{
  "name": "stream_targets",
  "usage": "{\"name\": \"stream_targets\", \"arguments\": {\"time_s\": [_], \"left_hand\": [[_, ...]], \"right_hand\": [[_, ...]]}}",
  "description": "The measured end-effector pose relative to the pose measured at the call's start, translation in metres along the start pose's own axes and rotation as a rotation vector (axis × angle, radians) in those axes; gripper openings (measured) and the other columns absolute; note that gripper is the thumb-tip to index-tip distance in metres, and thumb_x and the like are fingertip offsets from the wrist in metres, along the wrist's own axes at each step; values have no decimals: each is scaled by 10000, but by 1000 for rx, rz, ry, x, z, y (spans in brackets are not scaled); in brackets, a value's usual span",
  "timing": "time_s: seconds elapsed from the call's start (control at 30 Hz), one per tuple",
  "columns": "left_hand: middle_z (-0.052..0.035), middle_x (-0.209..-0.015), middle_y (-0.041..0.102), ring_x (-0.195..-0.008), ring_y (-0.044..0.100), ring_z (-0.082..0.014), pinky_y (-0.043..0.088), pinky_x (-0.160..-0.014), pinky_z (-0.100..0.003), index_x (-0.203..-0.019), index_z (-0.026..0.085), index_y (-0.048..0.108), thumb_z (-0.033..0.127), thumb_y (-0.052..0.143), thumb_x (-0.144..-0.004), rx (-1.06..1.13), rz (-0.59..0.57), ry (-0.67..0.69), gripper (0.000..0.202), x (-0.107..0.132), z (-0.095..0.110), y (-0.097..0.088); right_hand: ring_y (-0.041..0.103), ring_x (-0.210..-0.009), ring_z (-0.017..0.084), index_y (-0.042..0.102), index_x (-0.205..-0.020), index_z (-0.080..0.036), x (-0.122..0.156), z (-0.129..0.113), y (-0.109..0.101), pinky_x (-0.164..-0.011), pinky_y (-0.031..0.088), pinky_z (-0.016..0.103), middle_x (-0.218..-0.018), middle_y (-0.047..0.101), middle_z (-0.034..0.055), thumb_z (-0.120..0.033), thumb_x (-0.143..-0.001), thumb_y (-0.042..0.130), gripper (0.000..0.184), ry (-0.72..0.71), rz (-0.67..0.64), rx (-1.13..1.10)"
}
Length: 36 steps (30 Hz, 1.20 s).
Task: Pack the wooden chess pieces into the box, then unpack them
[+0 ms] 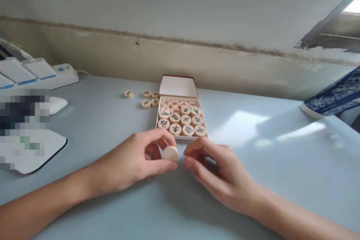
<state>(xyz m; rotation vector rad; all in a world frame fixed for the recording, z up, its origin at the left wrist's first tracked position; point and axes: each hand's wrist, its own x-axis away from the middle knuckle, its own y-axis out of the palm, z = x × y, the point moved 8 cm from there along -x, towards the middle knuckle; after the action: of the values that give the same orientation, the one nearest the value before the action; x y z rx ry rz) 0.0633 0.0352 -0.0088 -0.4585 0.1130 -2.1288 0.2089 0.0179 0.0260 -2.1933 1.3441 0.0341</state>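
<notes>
Five loose pieces (146, 104), white mouse (57, 105) left of box (179, 86); left hand (133, 156) pinching disc (170, 154), right hand (225, 178) slightly spread.

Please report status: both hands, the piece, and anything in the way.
Left hand holds one piece, blank face showing. Right hand apart from it, nothing visible in its grasp. Open box just beyond; no obstacle seen between.

the left hand (137, 155) pinches a xiangqi piece (170, 153) near the right hand (219, 174); farther, an open box (179, 86) holds more, with five loose pieces (146, 104) to its left.
</notes>
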Motion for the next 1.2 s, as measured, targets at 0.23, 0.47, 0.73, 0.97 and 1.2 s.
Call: {"name": "stream_targets", "arguments": {"time_s": [0.23,0.47,0.73,0.97,1.2], "left_hand": [[63,-865,699,-658,612,-76,526,-635,-134,-1195,313,677,283,750,-880,-399,416,504,325,21,41,-32],[88,-709,615,-569,547,-71,469,-570,-147,-1123,309,684,234,732,-889,-427,279,440,250,11,25,-6],[94,-705,561,-562,490,-53,403,-553,-154,-813,225,567,153,642,-914,-444,275,439,145,11,25,4],[82,-805,573,-625,511,-49,419,-614,-147,-881,232,571,2,554,-874,-497,232,553,230,15,31,6],[32,-934,643,-799,615,-56,490,-757,-131,-911,200,613,-18,576,-895,-433,219,635,222,20,36,7]], "right_hand": [[500,-625,95,574,-1005,-194,3,-7,-6,-560,415,219,-885,626,18,-116,-957,497,120,-180,82,364],[434,-514,80,596,-1063,-195,-4,5,1,-491,351,197,-632,559,-71,-300,-1065,506,139,20,-106,84],[402,-505,67,613,-883,-181,-8,7,5,-471,318,190,-610,527,-70,-213,-1011,561,142,21,-106,52],[429,-515,70,615,-922,-172,-6,3,9,-486,344,200,-640,577,-62,-212,-1012,571,108,-16,-157,93],[463,-553,69,651,-924,-170,-7,6,9,-523,381,190,-673,593,-53,-215,-975,605,81,40,-189,76]]}}
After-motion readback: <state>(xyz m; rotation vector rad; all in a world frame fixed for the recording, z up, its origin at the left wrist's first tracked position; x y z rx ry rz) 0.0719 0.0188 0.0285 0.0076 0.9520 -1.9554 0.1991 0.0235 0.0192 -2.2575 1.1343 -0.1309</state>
